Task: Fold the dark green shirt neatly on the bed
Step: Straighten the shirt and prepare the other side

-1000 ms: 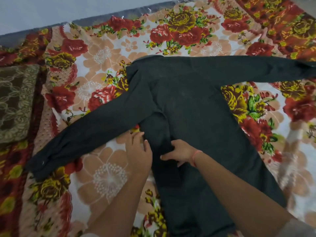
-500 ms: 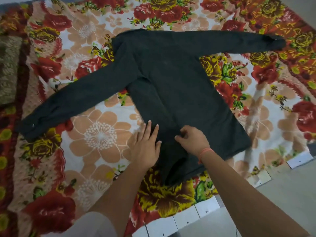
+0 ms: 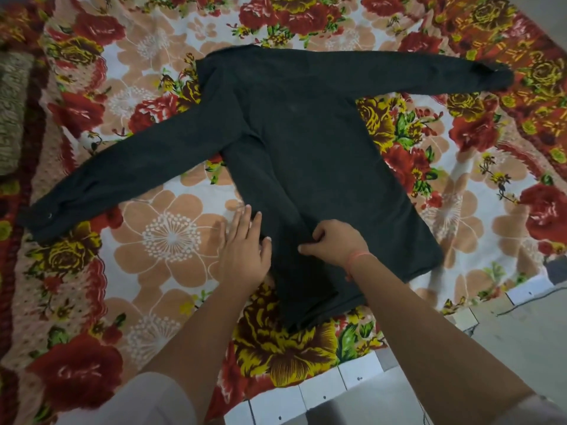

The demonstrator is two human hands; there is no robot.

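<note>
The left hand [image 3: 245, 256] lay flat and released, fingers straight and together, its palm on the floral bedspread [image 3: 171, 237] just beside the dark green shirt [image 3: 306, 148], with the fingertips touching the shirt's left edge. The right hand [image 3: 334, 243] was clenched on a pinch of the shirt's cloth near the middle of the lower body, knuckles up, thumb tucked towards the left hand. A thin orange band [image 3: 357, 257] circled the right wrist, just below that hand. The shirt was spread on the bed with a lengthwise crease running up from the right hand towards the left armpit. Its left sleeve [image 3: 129, 176] stretched out and down, well away from the body, ending in a cuff with a small button. Its right sleeve [image 3: 429, 75] reached straight out on the opposite side of the shirt. The hem lay near the bed's edge, below the hands. Beyond that edge, pale floor tiles [image 3: 319, 394] showed.
</note>
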